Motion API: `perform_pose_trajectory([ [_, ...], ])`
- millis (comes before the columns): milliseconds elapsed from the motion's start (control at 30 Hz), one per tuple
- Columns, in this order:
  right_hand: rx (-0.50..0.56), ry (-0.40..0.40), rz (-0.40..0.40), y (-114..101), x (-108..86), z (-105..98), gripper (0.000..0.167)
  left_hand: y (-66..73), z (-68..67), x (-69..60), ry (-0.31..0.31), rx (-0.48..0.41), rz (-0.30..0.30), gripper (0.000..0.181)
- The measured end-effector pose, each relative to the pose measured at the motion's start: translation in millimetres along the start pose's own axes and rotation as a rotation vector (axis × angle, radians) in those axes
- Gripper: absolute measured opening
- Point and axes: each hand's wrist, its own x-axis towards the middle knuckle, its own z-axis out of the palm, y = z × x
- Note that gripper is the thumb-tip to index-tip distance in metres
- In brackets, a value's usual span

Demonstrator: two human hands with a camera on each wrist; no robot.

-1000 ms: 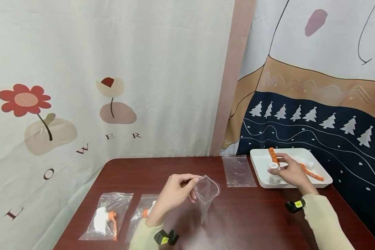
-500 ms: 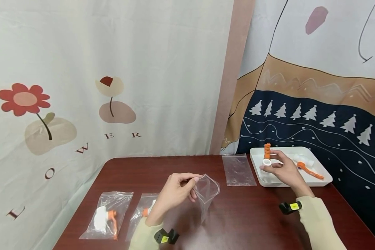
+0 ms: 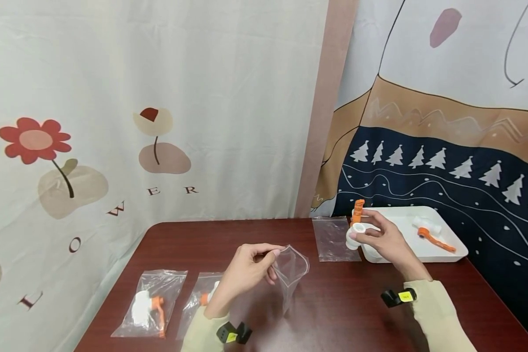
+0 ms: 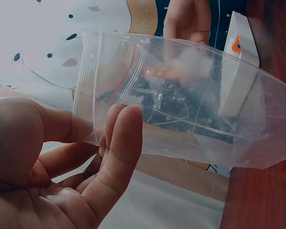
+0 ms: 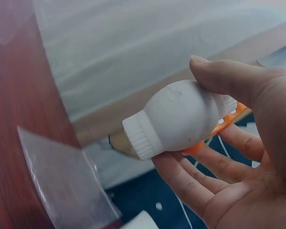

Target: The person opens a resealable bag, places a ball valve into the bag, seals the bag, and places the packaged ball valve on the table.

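My left hand (image 3: 247, 270) pinches the top edge of a clear zip bag (image 3: 292, 268), whose mouth gapes above the table. In the left wrist view the bag (image 4: 181, 100) stretches away from the thumb and fingers (image 4: 126, 138). My right hand (image 3: 392, 243) holds a white round part (image 3: 354, 236) together with an orange strip (image 3: 358, 212), at the left rim of the white tray. Seen from the right wrist, the white part (image 5: 181, 114) has a ribbed neck and lies between thumb and fingers, the orange piece (image 5: 229, 119) behind it.
The white tray (image 3: 451, 256) holds another white part (image 3: 427, 225) and an orange piece (image 3: 437, 241). A flat clear bag (image 3: 332, 244) lies left of it. Two filled bags (image 3: 147, 313) (image 3: 198, 303) lie at the table's left. Curtains hang behind.
My right hand has moved left from over the tray to its left rim, carrying the white part and orange strip. My left hand and its bag have stayed nearly still.
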Motion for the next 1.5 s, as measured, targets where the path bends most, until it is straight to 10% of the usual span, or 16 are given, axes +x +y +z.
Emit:
perform_pose_trajectory([
  [1233,0.366,-0.169,-0.290,-74.8,-42.2,55.3,0.065,2.5,3.9,-0.6,0.006,0.007,-0.023,0.026],
  [1500,0.456,-0.276,-0.468,-82.1,-48.2,70.1,0.067,0.6,5.7,0.0,0.028,0.033,-0.022,0.024],
])
